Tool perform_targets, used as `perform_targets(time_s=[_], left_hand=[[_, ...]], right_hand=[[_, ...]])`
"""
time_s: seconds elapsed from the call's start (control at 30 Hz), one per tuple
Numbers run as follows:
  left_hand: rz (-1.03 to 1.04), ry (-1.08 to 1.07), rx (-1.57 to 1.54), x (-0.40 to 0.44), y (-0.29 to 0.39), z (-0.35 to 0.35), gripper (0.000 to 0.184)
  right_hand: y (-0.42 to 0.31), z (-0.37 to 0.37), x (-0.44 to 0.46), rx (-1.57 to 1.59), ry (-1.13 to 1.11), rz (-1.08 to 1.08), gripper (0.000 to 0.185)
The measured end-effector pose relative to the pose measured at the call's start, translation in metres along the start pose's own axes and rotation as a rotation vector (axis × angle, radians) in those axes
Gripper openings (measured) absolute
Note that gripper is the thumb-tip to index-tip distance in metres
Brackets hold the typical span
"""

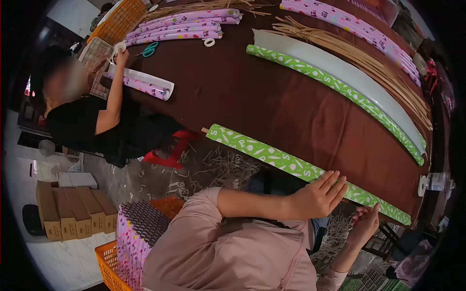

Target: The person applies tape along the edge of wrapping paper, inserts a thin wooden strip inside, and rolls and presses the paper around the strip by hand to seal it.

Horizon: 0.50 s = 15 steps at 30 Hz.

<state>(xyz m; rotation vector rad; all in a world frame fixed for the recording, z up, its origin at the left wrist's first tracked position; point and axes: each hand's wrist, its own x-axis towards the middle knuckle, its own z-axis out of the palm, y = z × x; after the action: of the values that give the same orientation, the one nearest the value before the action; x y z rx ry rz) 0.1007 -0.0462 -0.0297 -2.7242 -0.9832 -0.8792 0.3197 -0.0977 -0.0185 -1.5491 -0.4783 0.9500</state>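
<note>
A long green patterned roll [272, 154] lies along the near edge of the brown table, with a thin wooden strip [205, 130] sticking out at its left end. My left hand [318, 195] rests on the roll right of its middle, fingers stretched out and flat. Below the roll's right part is my right hand [364, 224], its fingers curled, with the fingertips close to the roll's lower edge; what they hold, if anything, is too small to tell. Farther back lies a sheet of green patterned wrap [335, 87], its pale underside up and its near edge rolled.
Wooden strips [359, 60] and purple rolls [179, 24] lie at the back, near teal scissors [149, 49]. A co-worker [77, 106] sits at the left, a hand on a tape roll. A white tape roll [422, 185] and a bottle [439, 182] are at the right edge.
</note>
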Motion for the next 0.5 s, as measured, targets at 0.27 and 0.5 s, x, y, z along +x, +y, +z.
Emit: perform_targets(time_s=[0.27,0.5], left_hand=[[0.021,-0.025,-0.019,0.0,-0.005,-0.004,0.051],[0.058,-0.042,-0.059,0.007,-0.013,-0.013,0.04]], right_hand=[[0.002,0.004,-0.004,0.043,0.1,-0.069,0.035],[-0.012,-0.032,0.002,0.128,0.263,-0.151,0.029]])
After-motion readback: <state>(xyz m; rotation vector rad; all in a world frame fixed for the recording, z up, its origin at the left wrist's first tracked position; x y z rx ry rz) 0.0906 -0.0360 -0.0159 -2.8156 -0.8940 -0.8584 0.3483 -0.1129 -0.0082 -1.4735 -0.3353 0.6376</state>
